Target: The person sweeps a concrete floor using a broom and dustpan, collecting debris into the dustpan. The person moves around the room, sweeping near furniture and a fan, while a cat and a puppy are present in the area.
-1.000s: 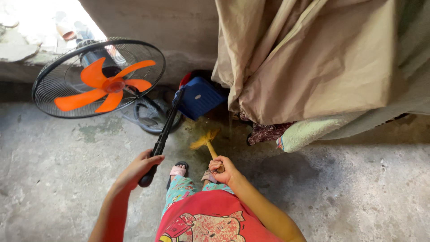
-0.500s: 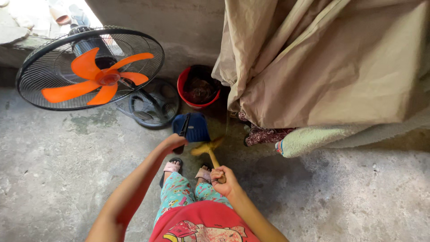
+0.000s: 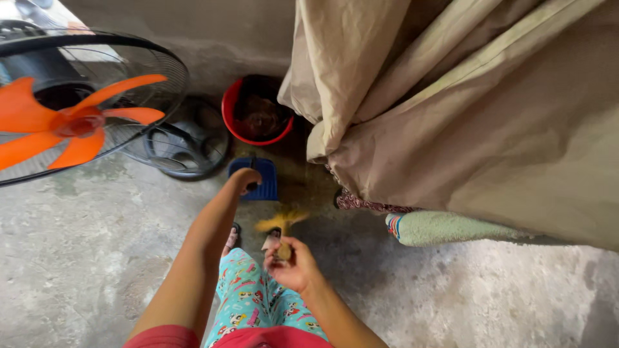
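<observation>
My left hand is closed around the dark handle of a blue dustpan that rests flat on the concrete floor below a red bucket. My right hand grips the handle of a small yellow broom, whose bristles are blurred and sit just below and right of the dustpan. My feet in sandals and patterned trousers show beneath both hands.
A standing fan with orange blades fills the upper left, its round base beside the bucket. A beige cloth hangs over the right half. A pale green rolled fabric lies under it.
The dustpan has come down from a raised position to flat on the floor by the bucket. The view has moved closer, and the broom has moved toward the dustpan.
</observation>
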